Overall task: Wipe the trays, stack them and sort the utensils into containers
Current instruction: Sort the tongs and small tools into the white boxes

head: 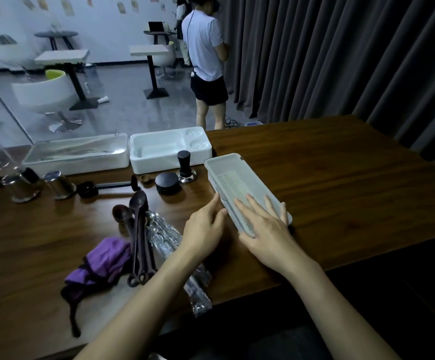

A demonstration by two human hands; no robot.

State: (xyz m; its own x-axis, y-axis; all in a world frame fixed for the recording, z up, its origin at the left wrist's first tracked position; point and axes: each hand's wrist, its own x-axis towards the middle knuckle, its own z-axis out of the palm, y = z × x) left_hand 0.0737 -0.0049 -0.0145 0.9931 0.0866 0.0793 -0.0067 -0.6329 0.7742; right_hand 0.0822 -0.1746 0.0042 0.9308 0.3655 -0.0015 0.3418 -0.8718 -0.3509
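Both bare forearms reach out over the dark wooden surface (328,178). Her left hand (206,227) is released, its straight fingers touching the left rim of a pale slotted tray (237,175). The right hand (265,227) is released too, lying flat with fingers spread inside the tray's near end. That tray sits at an angle, right of centre. Left of the hands lie dark spoons (139,229), a clear plastic bag (164,235) and a purple cloth (102,258).
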